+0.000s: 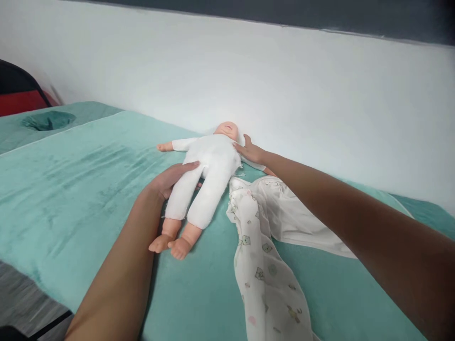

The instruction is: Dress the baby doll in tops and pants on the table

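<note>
A baby doll with a white cloth body lies on its back on the green bed cover, its head toward the wall and its bare plastic feet toward me. My left hand grips the doll at the hip and upper thigh, thumb on top and fingers partly hidden beneath. At the doll's shoulder, on the right side of the picture, is my right hand, its thumb raised apart from the fingers. Its fingertips seem to touch the cloth body. My right forearm partly covers the doll's arm on that side.
White baby clothing with a small animal print lies right of the doll, partly behind my right forearm. The green cover has a round hollow at far left. A white wall rises behind. A black-and-red object stands at upper left.
</note>
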`<state>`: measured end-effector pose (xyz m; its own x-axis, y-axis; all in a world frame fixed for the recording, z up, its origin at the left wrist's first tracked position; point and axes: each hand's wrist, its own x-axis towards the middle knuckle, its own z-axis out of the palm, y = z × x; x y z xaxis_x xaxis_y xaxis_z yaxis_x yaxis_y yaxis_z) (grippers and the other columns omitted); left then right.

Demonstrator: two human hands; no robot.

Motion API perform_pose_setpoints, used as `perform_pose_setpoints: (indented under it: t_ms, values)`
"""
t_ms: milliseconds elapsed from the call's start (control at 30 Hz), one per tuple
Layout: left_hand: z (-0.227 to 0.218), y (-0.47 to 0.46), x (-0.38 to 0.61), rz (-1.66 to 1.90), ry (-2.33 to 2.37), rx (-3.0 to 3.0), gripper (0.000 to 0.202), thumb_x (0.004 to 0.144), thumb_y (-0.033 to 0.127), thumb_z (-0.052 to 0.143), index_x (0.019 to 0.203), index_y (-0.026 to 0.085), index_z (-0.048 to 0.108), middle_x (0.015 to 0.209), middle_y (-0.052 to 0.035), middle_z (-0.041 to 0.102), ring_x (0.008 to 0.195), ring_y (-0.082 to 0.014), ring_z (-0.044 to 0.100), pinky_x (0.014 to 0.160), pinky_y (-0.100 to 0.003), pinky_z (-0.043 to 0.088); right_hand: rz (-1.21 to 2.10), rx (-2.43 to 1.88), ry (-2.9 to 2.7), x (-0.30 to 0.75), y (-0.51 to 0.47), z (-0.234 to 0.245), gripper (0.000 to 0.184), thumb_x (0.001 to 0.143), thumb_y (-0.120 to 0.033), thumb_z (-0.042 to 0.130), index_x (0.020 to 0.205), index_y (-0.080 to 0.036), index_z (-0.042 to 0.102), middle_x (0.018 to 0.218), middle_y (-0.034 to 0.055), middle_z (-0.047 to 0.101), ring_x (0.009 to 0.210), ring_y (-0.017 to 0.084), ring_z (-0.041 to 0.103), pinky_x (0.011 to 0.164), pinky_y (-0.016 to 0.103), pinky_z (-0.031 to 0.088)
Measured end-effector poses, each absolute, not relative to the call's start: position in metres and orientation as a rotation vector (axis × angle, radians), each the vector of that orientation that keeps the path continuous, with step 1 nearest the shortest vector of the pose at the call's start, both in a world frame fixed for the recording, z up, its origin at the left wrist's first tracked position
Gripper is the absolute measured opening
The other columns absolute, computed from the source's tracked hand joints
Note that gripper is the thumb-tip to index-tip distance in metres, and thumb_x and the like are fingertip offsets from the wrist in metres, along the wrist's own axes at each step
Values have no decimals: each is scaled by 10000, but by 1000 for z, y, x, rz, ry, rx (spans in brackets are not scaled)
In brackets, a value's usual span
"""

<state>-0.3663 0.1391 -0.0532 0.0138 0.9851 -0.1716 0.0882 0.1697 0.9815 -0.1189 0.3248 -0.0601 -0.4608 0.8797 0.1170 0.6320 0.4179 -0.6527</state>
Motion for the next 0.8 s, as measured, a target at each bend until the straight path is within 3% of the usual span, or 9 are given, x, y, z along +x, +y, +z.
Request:
perform_pose_setpoints:
  t_ms: [133, 300, 433, 500, 600, 700, 800]
  values:
    - [-47, 127, -355, 945, 1378, 1111, 682, 762, 667, 558, 1142, 109, 651, 946, -158, 726, 894, -312, 680, 727, -390, 556, 426, -1462, -2324, -45, 305, -84, 716, 951, -626, 295, 1445, -111, 346, 1253, 165, 618, 1123, 270, 593, 984, 381, 443]
    - [-39, 111, -352, 901, 1646, 1196, 700, 823, 625, 523, 1263, 80, 556, 1107, -172, 694, 940, -288, 667, 763, -384, 529, 161, -1603, -2260, 54, 262, -99, 516, 938, -501, 399, 1226, -95, 537, 1209, 207, 585, 1172, 327, 496, 1008, 433, 382]
    - [-17, 98, -340, 916, 2282, 1530, 554, 825, 567, 521, 1192, 161, 607, 1167, -137, 675, 1025, -303, 637, 834, -389, 490, 79, -1701, -2309, 102, 239, -95, 381, 905, -462, 480, 1076, -138, 584, 1159, 182, 593, 1144, 324, 495, 976, 425, 384]
    - [-3, 89, -318, 844, 2462, 1696, 477, 847, 577, 466, 1039, 186, 662, 1061, -122, 702, 995, -300, 639, 818, -376, 473, 80, -1745, -2342, 111, 235, -86, 310, 908, -422, 483, 1022, -153, 588, 1124, 167, 610, 1091, 308, 527, 928, 407, 401]
    - [4, 75, -270, 358, 2205, 1851, 578, 818, 716, 394, 786, 205, 661, 862, -101, 707, 851, -295, 654, 716, -360, 459, 103, -1783, -2389, 109, 227, -67, 225, 918, -356, 467, 988, -173, 578, 1046, 142, 643, 955, 271, 576, 810, 364, 418]
    - [-10, 65, -229, -17, 1840, 2037, 590, 732, 749, 504, 869, 191, 637, 966, -113, 703, 871, -301, 645, 686, -342, 446, 127, -1755, -2438, 100, 209, -44, 203, 928, -351, 450, 990, -191, 557, 986, 125, 658, 851, 248, 582, 714, 330, 395]
    - [-21, 59, -206, 20, 1667, 2157, 461, 756, 589, 585, 966, 179, 601, 1036, -103, 686, 891, -274, 633, 683, -316, 446, 167, -1664, -2478, 92, 183, -23, 193, 930, -370, 446, 998, -210, 530, 919, 97, 657, 782, 230, 565, 652, 304, 359]
